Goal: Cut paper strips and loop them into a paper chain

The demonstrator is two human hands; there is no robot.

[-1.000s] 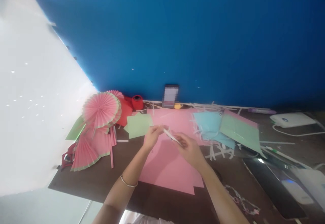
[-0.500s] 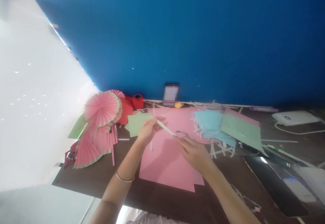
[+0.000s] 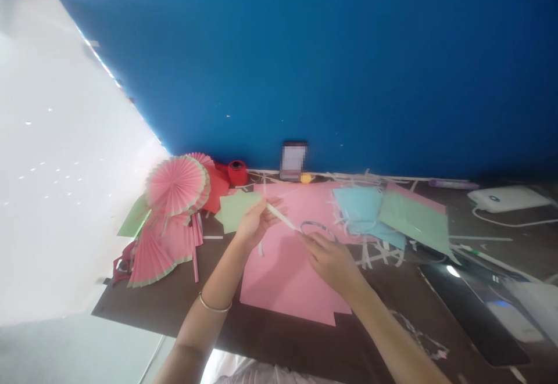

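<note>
A thin white paper strip [image 3: 282, 218] is stretched between my two hands above a large pink paper sheet [image 3: 288, 268]. My left hand [image 3: 255, 221] pinches its far end, just in front of a light green paper piece [image 3: 235, 208]. My right hand [image 3: 329, 256] is closed round the near end; what else it holds is hidden. Just beyond my right hand's fingers lies a thin grey ring shape [image 3: 319, 228] on the pink sheet.
Pink pleated paper fans [image 3: 174, 189] and a red tape roll [image 3: 237, 172] lie at the left. Light blue paper [image 3: 360, 212] and green paper [image 3: 414, 218], with white strip scraps, lie to the right. A black tablet [image 3: 471, 308] and a white device [image 3: 505, 198] sit at the far right. Blue wall behind.
My hands have drawn apart, the strip now stretched between them. The left hand rose slightly toward the green piece, and the grey ring has come into sight by my right hand.
</note>
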